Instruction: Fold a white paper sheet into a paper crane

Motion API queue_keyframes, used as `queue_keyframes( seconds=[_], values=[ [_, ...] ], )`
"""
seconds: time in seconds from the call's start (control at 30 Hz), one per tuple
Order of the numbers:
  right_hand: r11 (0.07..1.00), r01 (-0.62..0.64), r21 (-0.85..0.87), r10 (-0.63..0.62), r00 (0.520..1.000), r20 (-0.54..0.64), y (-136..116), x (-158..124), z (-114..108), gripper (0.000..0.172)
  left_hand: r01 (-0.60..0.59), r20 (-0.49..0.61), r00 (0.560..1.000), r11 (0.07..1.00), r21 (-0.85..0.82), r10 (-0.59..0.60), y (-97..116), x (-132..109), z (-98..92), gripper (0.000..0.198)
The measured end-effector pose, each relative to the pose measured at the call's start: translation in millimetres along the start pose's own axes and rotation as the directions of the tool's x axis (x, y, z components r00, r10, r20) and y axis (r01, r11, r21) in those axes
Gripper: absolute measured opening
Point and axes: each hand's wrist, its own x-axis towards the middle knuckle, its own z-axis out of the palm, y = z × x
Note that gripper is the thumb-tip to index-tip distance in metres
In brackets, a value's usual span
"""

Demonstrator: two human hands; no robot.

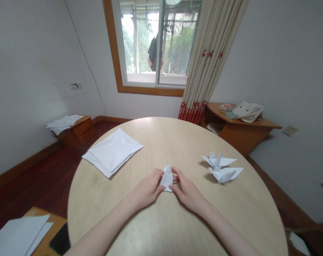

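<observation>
The round wooden table (183,142) bears a folded paper square (113,151), a small folded paper (167,179) and two paper cranes (225,175), while loose paper (64,122) lies on the left cabinet (83,131) and a cloth bag (248,111) on the right desk (244,133).

L hand (147,188), R hand (188,193) curled inward

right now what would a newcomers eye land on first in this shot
The left hand and right hand holding a small folded white paper on the round pale wood table come first. Two white origami cranes stand to their right, a folded white paper square lies to their left, and a bright window sits beyond the table.
</observation>
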Motion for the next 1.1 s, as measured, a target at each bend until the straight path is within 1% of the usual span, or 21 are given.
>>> queue_keyframes(
  seconds=[0.17,0.3,0.4,0.47,0.63,0.83,0.93,1.1],
  values=[
    [0.999,0.043,-0.014,-0.043,0.998,-0.045,6.3,0.1,6.9,0.068,-0.018,-0.055,0.998,0.992,-0.124,0.011,-5.9,0.0,5.4,0.055],
    [0.992,0.084,-0.09,-0.091,0.993,-0.074,13.6,1.1,11.8,0.07,-0.057,-0.086,0.995,0.991,-0.119,0.047,-10.3,1.3,9.4,0.06],
    [0.982,0.097,-0.16,-0.111,0.99,-0.081,18.7,1.8,12.5,0.065,-0.068,-0.087,0.994,0.994,-0.081,0.061,-10.8,1.8,10.3,0.059],
    [0.973,0.103,-0.208,-0.119,0.99,-0.07,20.0,1.9,11.7,0.061,-0.061,-0.074,0.996,0.997,-0.047,0.058,-9.7,1.6,9.9,0.055],
    [0.949,0.13,-0.288,-0.136,0.991,-0.004,15.3,1.9,9.0,0.05,-0.018,-0.051,0.998,0.999,0.05,0.021,-6.7,1.4,8.3,0.039],
    [0.925,0.165,-0.341,-0.158,0.986,0.049,11.4,2.7,8.1,0.044,0.005,-0.026,1.0,0.992,0.127,-0.001,-10.1,3.4,9.7,0.03],
    [0.915,0.159,-0.37,-0.138,0.987,0.081,12.3,2.8,8.1,0.042,-0.011,-0.001,1.0,0.983,0.184,0.012,-11.8,3.8,9.8,0.025],
    [0.903,0.147,-0.403,-0.114,0.988,0.103,12.6,2.8,7.4,0.043,-0.095,0.031,0.995,0.965,0.245,0.09,-13.3,3.1,6.4,0.028]
  ],
)
